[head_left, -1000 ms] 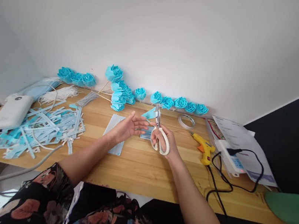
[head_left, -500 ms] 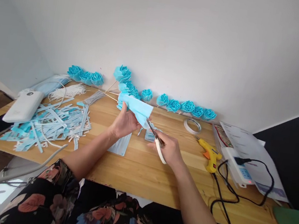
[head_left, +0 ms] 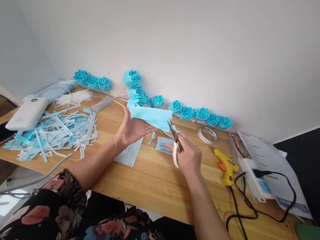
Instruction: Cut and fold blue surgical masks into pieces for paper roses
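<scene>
My left hand [head_left: 131, 129] holds up a light blue sheet of mask material [head_left: 151, 116] above the wooden table [head_left: 151, 177]. My right hand [head_left: 188, 158] grips white-handled scissors [head_left: 174, 144], and their blades meet the sheet's right edge. A small blue offcut [head_left: 152, 138] hangs just below the sheet. Under my hands lie a flat blue mask piece [head_left: 130, 155] and a small stack of cut blue pieces [head_left: 164, 144].
Blue fabric roses [head_left: 199, 114] line the wall. A heap of blue strips [head_left: 53, 130] and a white device [head_left: 27, 113] lie at the left. A tape roll [head_left: 206, 134], yellow glue gun [head_left: 224, 164], power strip [head_left: 255, 182] with black cable and papers sit at the right.
My left hand picked up the blue sheet and spread it out flat. The scissors swung down from upright and moved to the sheet's right edge, and a small piece dropped off.
</scene>
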The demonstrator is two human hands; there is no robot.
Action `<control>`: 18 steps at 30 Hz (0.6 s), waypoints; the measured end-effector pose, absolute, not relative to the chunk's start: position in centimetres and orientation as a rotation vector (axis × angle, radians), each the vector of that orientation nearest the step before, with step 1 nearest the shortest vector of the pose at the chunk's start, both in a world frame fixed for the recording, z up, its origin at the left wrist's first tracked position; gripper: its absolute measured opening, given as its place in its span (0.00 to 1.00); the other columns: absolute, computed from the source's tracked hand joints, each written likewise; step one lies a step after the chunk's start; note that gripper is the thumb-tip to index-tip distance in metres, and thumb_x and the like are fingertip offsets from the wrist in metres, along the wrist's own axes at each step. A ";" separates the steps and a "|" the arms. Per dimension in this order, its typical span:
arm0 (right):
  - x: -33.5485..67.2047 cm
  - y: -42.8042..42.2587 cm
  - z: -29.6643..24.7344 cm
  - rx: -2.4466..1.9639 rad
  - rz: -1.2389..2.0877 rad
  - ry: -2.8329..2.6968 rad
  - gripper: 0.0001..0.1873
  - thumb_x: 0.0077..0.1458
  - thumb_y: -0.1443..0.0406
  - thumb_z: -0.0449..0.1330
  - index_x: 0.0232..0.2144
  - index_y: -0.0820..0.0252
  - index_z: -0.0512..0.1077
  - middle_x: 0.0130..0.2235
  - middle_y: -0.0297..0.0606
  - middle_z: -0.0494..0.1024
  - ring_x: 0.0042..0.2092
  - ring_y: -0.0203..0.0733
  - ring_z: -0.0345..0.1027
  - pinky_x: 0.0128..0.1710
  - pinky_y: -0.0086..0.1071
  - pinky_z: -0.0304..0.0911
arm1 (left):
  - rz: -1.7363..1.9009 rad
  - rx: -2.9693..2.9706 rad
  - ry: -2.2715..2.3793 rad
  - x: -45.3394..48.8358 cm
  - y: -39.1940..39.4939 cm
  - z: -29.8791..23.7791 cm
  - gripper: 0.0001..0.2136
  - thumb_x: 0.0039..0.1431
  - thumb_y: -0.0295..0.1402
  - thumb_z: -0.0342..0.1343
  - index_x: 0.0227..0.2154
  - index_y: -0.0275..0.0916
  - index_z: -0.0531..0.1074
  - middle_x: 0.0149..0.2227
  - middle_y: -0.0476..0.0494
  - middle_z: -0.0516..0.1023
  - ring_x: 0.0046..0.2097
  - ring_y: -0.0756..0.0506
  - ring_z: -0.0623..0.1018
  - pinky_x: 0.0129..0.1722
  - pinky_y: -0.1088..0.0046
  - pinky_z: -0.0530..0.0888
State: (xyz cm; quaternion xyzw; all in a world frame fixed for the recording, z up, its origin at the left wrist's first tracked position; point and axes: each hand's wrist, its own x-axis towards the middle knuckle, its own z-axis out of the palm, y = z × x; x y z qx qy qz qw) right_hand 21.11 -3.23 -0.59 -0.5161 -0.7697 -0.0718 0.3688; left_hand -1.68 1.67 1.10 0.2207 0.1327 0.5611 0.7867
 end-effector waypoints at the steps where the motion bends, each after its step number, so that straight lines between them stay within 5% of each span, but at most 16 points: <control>1: 21.1 -3.2 -0.6 -1.330 -0.231 -1.979 0.15 0.59 0.62 0.60 0.47 0.62 0.77 0.31 0.41 0.82 0.31 0.39 0.74 0.31 0.28 0.61 | 1.221 0.478 0.288 -1.7 1.6 1.2 0.36 0.52 0.65 0.49 0.55 0.44 0.71 0.56 0.37 0.76 0.59 0.32 0.72 0.54 0.51 0.71; 6: 21.1 -3.4 -0.5 -1.286 -0.296 -2.007 0.15 0.58 0.62 0.62 0.47 0.59 0.78 0.30 0.39 0.81 0.32 0.40 0.75 0.31 0.29 0.61 | 1.273 0.478 0.339 -2.5 1.7 1.6 0.34 0.53 0.65 0.49 0.50 0.42 0.75 0.49 0.37 0.79 0.56 0.32 0.74 0.51 0.54 0.73; 11: 20.7 -3.1 -0.8 -1.290 0.116 -1.968 0.19 0.57 0.56 0.63 0.48 0.58 0.77 0.32 0.39 0.81 0.31 0.40 0.73 0.32 0.30 0.64 | 1.330 0.450 0.355 -2.8 2.0 1.4 0.32 0.55 0.63 0.48 0.42 0.40 0.78 0.32 0.42 0.80 0.46 0.38 0.79 0.52 0.56 0.73; 18: 20.6 -2.8 -1.4 -1.333 0.395 -1.873 0.20 0.54 0.57 0.63 0.48 0.56 0.78 0.35 0.39 0.81 0.32 0.42 0.73 0.34 0.33 0.66 | 1.195 0.471 0.321 -1.1 1.5 0.3 0.35 0.53 0.63 0.51 0.52 0.40 0.71 0.56 0.34 0.75 0.58 0.31 0.73 0.55 0.48 0.70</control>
